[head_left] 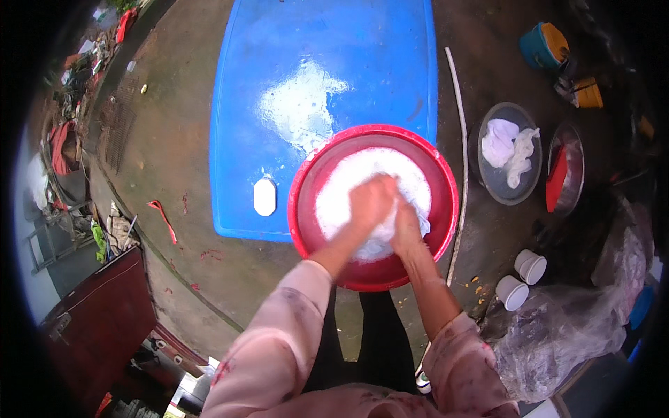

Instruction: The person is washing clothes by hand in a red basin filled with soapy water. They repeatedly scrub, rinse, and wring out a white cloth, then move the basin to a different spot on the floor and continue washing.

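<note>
A red basin (446, 181) rests over the near right corner of a blue tabletop (240, 139). White suds (338, 198) fill most of its middle, with a wet white cloth (423, 221) showing beside my right hand. My left hand (373, 202), slightly blurred, is curled into a fist over the suds. Close against it, my right hand (407, 226) has its fingers wrapped round the cloth. Both hands seem to grip the cloth together, though foam hides much of it. A white bar of soap (265, 196) lies on the tabletop left of the basin.
Right of a long pale pole (458, 104) stands a grey basin (512, 191) with white cloths, beside a metal bowl (573, 181) holding something red. Two white tubs (512, 293) and clear plastic sheeting (557, 341) lie nearer. A teal bucket (535, 49) stands far right.
</note>
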Tool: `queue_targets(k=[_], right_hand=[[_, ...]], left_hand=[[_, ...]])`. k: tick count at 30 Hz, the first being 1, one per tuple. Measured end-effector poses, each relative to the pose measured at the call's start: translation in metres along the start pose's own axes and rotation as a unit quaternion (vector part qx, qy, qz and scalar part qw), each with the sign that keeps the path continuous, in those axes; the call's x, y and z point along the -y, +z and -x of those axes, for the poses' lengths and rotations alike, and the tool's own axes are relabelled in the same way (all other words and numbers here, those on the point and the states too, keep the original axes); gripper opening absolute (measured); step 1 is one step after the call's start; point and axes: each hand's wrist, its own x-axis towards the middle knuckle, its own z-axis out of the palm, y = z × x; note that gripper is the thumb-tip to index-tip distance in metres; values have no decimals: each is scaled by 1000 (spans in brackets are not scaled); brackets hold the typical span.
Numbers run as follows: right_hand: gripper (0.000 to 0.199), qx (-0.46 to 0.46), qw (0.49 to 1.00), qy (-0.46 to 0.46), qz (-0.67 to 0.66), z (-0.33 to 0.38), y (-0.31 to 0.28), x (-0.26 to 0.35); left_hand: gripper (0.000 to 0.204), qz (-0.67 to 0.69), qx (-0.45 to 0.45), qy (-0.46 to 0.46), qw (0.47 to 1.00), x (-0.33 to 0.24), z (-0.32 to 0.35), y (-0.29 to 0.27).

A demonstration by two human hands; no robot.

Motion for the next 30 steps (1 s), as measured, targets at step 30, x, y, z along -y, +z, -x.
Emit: queue_targets(k=[30], right_hand=[[39, 177, 978, 89, -67, -36, 15, 10]], left_hand=[[32, 119, -43, -169, 977, -14, -28, -8]])
